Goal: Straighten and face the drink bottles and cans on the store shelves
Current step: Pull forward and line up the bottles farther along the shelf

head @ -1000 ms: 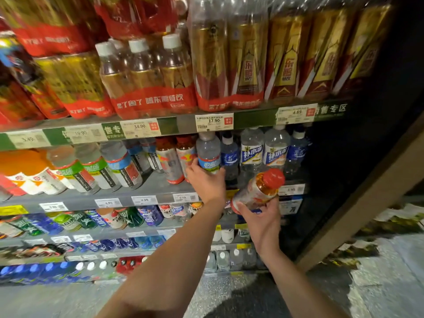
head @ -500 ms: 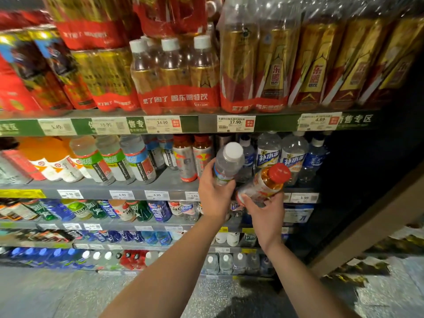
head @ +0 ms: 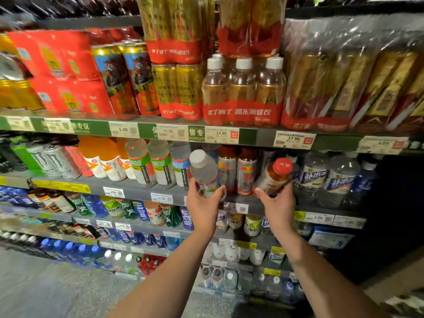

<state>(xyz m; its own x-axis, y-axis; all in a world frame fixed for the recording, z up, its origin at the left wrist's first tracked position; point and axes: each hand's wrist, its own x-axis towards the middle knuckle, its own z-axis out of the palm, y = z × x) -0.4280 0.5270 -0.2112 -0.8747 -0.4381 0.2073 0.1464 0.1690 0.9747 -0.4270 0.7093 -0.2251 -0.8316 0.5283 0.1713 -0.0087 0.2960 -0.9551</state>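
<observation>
Before the second shelf (head: 128, 190), two hands, left hand (head: 203, 208) gripping one white-capped bottle (head: 205, 174), right hand (head: 277, 206) one red-capped bottle (head: 273, 175)

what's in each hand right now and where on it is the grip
Left hand holds a clear white-capped bottle by its lower body. Right hand holds a red-capped bottle low on its body. Both are tilted.

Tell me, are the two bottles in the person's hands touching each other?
Apart. The head view shows the white-capped bottle in the left hand and the red-capped bottle in the right hand, with shelved bottles visible in the gap between them.
</observation>
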